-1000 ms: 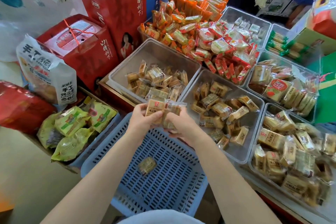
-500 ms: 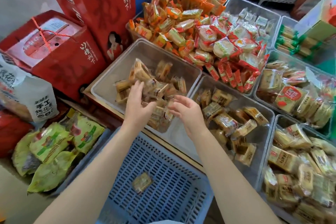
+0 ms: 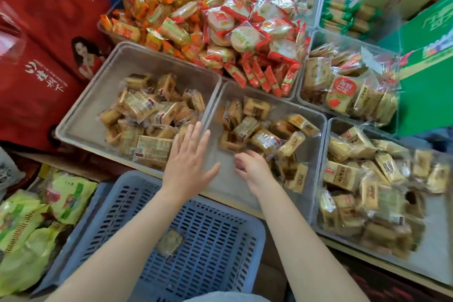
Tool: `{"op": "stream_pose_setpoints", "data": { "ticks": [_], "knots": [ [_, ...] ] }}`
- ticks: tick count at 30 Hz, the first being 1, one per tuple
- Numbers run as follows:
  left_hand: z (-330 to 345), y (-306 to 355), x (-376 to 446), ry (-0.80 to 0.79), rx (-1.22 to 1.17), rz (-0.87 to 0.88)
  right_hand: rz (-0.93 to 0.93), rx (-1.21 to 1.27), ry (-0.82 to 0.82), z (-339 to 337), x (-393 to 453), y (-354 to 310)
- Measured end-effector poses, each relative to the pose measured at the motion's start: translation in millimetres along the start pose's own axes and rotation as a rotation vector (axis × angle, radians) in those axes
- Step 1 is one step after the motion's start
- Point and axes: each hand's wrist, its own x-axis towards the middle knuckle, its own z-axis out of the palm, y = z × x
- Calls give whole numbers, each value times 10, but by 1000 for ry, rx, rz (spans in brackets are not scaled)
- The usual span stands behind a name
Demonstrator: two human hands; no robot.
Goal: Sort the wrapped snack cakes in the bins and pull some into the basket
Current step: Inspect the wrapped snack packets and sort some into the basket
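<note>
Left hand (image 3: 187,159) flat, fingers spread, over bin rim (image 3: 210,108); right hand (image 3: 253,169) loosely curled, empty, beside cakes (image 3: 264,140).

One view only, head-worn and wide-angle, looking forward and steeply down, close over the blue basket (image 3: 220,233) nearest the body, with the clear bins (image 3: 137,56) just beyond.

- Red gift boxes (image 3: 44,39) stand stacked at the left.
- A green carton (image 3: 426,61) sits at the right.
- Green snack bags (image 3: 27,225) lie piled lower left.
- Soft, even daylight.
</note>
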Motion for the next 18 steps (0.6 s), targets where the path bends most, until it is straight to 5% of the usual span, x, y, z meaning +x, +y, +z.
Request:
{"op": "stream_pose_setpoints", "data": {
  "ticks": [18],
  "knots": [
    [-22,-65,184,-39,-252,-112,92,260,158,519,498,-277]
  ]
}}
